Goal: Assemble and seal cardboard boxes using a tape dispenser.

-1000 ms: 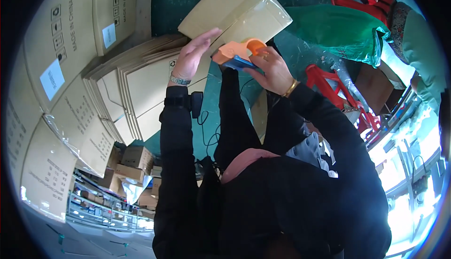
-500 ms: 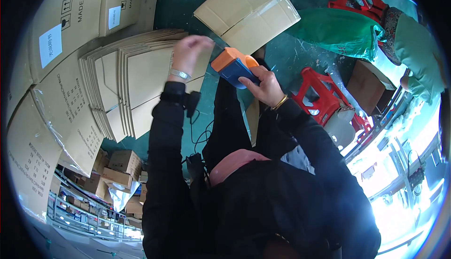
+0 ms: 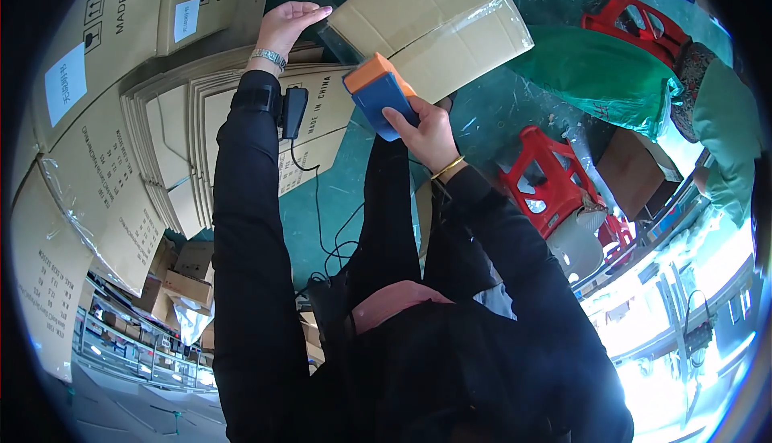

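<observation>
My right hand (image 3: 434, 139) grips an orange and blue tape dispenser (image 3: 376, 104), thumb over its blue side. It is held at the near left corner of a closed brown carton (image 3: 434, 21) on the floor. A strip of clear tape (image 3: 341, 46) runs from the dispenser up toward my left hand (image 3: 283, 30). The thumb and fingers of that hand are pinched together at the tape's far end, just left of the carton. Clear tape also shows along the carton's right edge.
Flattened cartons (image 3: 193, 121) lean in a stack at left, beside large printed boxes (image 3: 104, 186). Red plastic stools (image 3: 547, 178) and a green bag (image 3: 595, 73) are at right, near another person's pale green sleeve (image 3: 724, 121). A black cable (image 3: 320, 218) hangs from my left wrist.
My left hand has moved up and left, away from the dispenser, and the strip of tape shows between them. The dispenser has shifted slightly left.
</observation>
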{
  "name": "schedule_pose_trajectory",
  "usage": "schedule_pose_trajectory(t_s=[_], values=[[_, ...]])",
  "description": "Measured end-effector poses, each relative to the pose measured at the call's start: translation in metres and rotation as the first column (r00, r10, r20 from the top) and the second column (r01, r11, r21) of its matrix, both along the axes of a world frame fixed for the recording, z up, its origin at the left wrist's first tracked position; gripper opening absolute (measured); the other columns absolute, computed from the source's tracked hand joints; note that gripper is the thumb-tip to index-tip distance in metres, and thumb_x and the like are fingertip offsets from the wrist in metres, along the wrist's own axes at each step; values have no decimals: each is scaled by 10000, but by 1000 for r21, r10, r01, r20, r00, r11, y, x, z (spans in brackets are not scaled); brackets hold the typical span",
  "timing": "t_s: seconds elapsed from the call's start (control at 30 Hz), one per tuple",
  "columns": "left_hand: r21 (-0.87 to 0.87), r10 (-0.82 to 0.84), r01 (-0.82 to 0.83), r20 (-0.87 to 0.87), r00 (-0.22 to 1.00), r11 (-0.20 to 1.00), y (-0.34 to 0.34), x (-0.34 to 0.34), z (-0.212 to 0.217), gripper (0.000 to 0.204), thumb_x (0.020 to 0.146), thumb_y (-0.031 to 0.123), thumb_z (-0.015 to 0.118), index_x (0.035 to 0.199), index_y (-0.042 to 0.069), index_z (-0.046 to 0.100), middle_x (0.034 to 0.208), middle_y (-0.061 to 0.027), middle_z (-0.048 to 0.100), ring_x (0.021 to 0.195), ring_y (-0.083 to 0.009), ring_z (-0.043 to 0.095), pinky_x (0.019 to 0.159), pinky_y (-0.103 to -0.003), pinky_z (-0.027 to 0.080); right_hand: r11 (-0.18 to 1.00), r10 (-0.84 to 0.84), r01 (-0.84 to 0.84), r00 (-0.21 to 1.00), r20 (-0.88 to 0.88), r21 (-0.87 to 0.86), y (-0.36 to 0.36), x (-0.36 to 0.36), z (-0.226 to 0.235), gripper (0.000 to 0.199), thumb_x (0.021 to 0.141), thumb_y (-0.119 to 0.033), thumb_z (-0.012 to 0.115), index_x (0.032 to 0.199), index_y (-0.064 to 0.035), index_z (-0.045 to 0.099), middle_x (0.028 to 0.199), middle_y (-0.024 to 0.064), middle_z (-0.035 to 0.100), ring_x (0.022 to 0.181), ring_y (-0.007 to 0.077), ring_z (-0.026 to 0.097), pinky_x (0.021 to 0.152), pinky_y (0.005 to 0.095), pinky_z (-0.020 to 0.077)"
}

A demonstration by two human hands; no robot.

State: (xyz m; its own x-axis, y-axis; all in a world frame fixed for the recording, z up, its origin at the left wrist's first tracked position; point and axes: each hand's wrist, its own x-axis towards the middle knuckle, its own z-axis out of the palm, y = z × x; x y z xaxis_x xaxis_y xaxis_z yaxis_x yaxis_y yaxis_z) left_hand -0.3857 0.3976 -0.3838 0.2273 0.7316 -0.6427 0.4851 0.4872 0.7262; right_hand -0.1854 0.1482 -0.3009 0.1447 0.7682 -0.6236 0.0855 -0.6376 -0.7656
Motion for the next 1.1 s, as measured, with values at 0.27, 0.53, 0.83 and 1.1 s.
schedule_pose_trajectory(t_s=[0.27, 0.53, 0.83, 1.1], values=[[28, -7, 8, -43, 999, 1000, 0, -3, -24, 573, 722, 312, 939, 1118, 2, 663, 1047, -53, 667, 1003, -134, 624, 914, -270, 487, 998, 63, -64, 996, 60, 17, 20, 2, -11, 344, 913, -279, 766, 886, 53, 681, 649, 25, 585, 606, 69, 486, 560, 278, 445], [50, -9, 12, -72, 997, 999, -9, -3, -33, 630, 701, 328, 953, 1124, -16, 637, 1056, -78, 652, 1023, -153, 624, 938, -282, 501, 998, 61, -59, 989, 137, -15, 18, -1, -7, 391, 877, -338, 758, 799, 33, 665, 611, 149, 596, 575, 265, 585, 564, 362, 489], [42, -112, 117, -119, 987, 992, -9, -8, -32, 747, 703, 415, 938, 1204, -42, 624, 1119, -108, 660, 1082, -191, 622, 986, -303, 476, 996, 47, -30, 972, 228, -79, -124, 30, 0, 380, 901, -318, 762, 915, 57, 697, 672, 110, 664, 624, 121, 617, 604, 317, 513], [21, -130, 134, -110, 985, 991, -11, -18, -45, 780, 706, 423, 935, 1243, -40, 611, 1169, -108, 653, 1146, -190, 597, 1045, -313, 430, 956, 69, -2, 974, 217, -293, -162, 53, -2, 399, 886, -334, 764, 954, 57, 714, 727, 138, 706, 671, 145, 672, 648, 323, 533]])
